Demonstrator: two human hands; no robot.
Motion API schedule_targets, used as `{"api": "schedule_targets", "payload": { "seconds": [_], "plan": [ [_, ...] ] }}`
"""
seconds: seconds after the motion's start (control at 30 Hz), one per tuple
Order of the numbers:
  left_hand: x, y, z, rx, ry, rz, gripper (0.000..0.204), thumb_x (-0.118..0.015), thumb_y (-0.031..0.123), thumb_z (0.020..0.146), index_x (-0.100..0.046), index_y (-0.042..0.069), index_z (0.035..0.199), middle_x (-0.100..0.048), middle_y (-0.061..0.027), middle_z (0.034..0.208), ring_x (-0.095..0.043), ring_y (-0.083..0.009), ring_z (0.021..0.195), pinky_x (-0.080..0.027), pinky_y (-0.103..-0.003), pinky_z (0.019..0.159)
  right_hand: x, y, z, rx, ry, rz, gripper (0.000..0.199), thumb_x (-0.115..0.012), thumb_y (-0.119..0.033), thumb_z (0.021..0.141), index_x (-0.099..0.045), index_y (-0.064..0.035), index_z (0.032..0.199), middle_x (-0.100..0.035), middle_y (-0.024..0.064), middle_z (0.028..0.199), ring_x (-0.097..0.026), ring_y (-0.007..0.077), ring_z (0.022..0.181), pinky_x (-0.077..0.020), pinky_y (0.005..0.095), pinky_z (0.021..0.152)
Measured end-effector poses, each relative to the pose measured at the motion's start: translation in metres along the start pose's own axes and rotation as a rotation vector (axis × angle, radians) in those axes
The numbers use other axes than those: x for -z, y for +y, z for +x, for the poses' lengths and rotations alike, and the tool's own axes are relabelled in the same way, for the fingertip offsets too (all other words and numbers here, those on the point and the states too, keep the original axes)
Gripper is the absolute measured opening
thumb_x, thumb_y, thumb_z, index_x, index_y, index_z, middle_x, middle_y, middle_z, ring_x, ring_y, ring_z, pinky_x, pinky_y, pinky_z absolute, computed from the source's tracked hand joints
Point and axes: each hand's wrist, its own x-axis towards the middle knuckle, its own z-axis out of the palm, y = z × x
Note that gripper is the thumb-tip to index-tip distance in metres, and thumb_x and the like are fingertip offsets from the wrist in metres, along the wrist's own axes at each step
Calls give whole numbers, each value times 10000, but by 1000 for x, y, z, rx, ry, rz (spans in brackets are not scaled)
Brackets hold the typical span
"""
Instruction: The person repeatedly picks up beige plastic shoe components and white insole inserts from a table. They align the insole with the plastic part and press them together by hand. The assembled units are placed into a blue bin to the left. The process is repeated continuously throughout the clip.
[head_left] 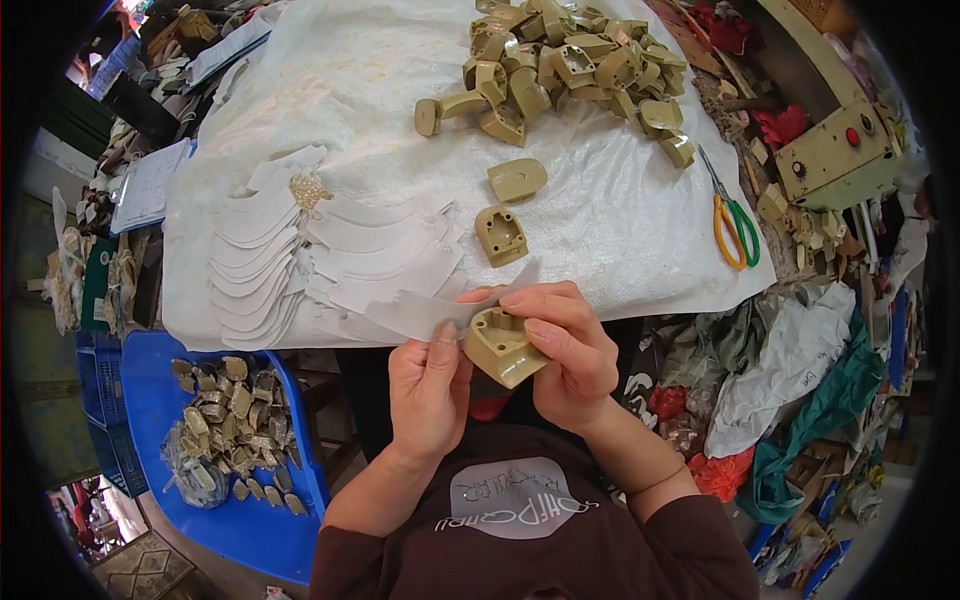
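Note:
At the near edge of the table, my right hand (575, 355) is closed round a tan plastic shoe heel (508, 358), its hollow end with holes turned up. My left hand (428, 385) pinches a pale grey curved cover piece (415, 314) between thumb and fingers, and this piece lies along the heel's far side. The right fingertips also press near the piece's right end. Just beyond the hands lie a loose heel with holes showing (501, 236) and another tan heel (517, 180). To the left, overlapping grey cover pieces (385, 260) are spread in rows.
A white sheet (350, 110) covers the table. Many tan heels (570, 65) are heaped at the far right, and scissors (737, 230) lie by the right edge. A blue plastic chair (225, 530) at left holds glittery heels (240, 415). Bags and cloth (785, 370) crowd the right.

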Motion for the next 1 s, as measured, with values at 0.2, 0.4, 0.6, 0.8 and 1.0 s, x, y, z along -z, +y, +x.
{"api": "schedule_targets", "payload": {
  "seconds": [0.2, 0.4, 0.6, 0.8, 1.0],
  "plan": [
    [-2, 2, -2, -16, -17, 44, 384, -359, 165, 1006, -436, -107, 1267, -507, -183, 1268, -532, -207, 1133, -444, -338, 965, -3, 3, -1, 24, 4, 8, 432, -609, 136, 707, -556, -33, 1101, -593, 163, 1063, -591, 314, 913, -523, 370, 741],
    [-2, 2, -6, -33, 7, 164, 426, -346, 204, 1012, -427, -115, 1281, -520, -184, 1256, -529, -189, 1121, -429, -307, 954, -3, 4, -1, 17, -23, -111, 418, -617, 115, 691, -558, -38, 1075, -602, 135, 1017, -561, 289, 847, -492, 354, 684],
    [6, -3, -4, -181, 44, 595, 415, -344, 203, 1009, -466, -101, 1263, -608, -140, 1120, -561, -135, 999, -442, -253, 866, -4, 12, -3, 73, -41, -339, 406, -666, -6, 655, -581, -93, 1043, -614, 65, 994, -484, 239, 794, -342, 374, 712],
    [8, 21, -2, -353, 193, 898, 206, -504, 64, 939, -614, -74, 1046, -649, -89, 893, -540, -79, 735, -438, -206, 672, 3, 5, 2, 41, -119, -420, 370, -673, -53, 621, -605, -124, 978, -594, 23, 954, -488, 222, 790, -286, 411, 760],
    [5, 15, -5, -301, 194, 979, 165, -519, 46, 926, -634, -43, 1004, -629, -86, 796, -526, -87, 675, -427, -223, 620, 14, -22, 21, -125, -490, -608, 362, -687, -87, 582, -611, -130, 933, -499, 9, 841, -475, 213, 826, -252, 431, 772]
  ]
}}
